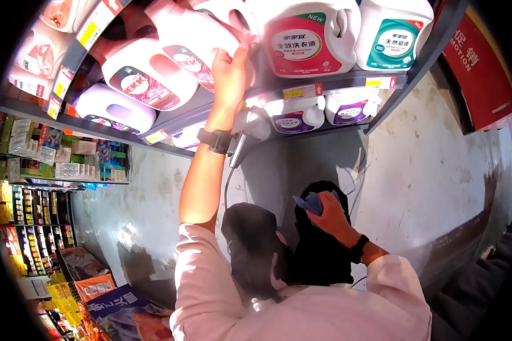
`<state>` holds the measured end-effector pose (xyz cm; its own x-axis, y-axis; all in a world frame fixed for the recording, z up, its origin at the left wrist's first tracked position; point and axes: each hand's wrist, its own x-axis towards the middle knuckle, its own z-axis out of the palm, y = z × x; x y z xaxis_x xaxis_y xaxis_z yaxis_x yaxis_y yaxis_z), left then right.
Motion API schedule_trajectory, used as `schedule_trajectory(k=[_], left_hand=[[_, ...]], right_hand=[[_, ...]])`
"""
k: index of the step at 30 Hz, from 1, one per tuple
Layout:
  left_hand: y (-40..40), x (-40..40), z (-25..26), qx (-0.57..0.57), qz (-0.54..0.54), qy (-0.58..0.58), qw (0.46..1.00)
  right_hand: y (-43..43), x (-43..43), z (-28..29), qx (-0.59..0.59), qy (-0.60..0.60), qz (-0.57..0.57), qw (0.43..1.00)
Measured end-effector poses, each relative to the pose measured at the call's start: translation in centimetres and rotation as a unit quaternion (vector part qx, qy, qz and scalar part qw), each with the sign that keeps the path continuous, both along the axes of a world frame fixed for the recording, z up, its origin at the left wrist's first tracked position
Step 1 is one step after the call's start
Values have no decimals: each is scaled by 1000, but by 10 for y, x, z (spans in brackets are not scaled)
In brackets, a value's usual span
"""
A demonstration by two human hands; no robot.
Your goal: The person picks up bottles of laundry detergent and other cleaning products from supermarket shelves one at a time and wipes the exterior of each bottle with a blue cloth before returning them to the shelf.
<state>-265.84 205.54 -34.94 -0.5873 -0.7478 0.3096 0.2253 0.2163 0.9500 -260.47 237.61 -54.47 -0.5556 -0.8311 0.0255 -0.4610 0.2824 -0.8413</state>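
My left hand (pixel 232 70) reaches up to the shelf and rests against a large white detergent jug (pixel 196 32) with a pink label; the jug leans, and the far fingers are partly hidden behind it and in glare, so its hold cannot be told. My right hand (pixel 330 215) is closed around a crumpled blue-grey cloth (pixel 312 203), low over my dark-clad knee. Right of my left hand stand a white jug with a red label (pixel 298 49) and one with a green label (pixel 394 44). Another pink-labelled jug (pixel 149 81) is tilted at the left.
The dark metal shelf edge (pixel 341 79) carries price tags. Purple-labelled jugs (pixel 296 121) stand on the lower shelf. A red promotion display (pixel 482 72) is at the right. Packed goods (pixel 68 153) and a stocked rack (pixel 36 226) stand at the left. Grey floor (pixel 414 157) surrounds my legs.
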Motion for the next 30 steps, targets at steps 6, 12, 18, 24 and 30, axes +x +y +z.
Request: schedule_trajectory(k=[6, 12, 18, 24, 30], left_hand=[[-16, -26, -12, 5, 21, 19, 1000], [-7, -29, -17, 4, -9, 75, 997], [1, -36, -22, -142, 110, 34, 983], [7, -27, -25, -66, 110, 70, 989], [26, -15, -14, -77, 95, 138, 983]], right_hand=[[-14, -11, -13, 3, -52, 40, 998], [-22, -19, -33, 16, -77, 34, 996], [-15, -27, -29, 39, -97, 34, 994], [-25, -25, -38, -2, -55, 35, 998], [-21, -20, -21, -1, -61, 56, 997]])
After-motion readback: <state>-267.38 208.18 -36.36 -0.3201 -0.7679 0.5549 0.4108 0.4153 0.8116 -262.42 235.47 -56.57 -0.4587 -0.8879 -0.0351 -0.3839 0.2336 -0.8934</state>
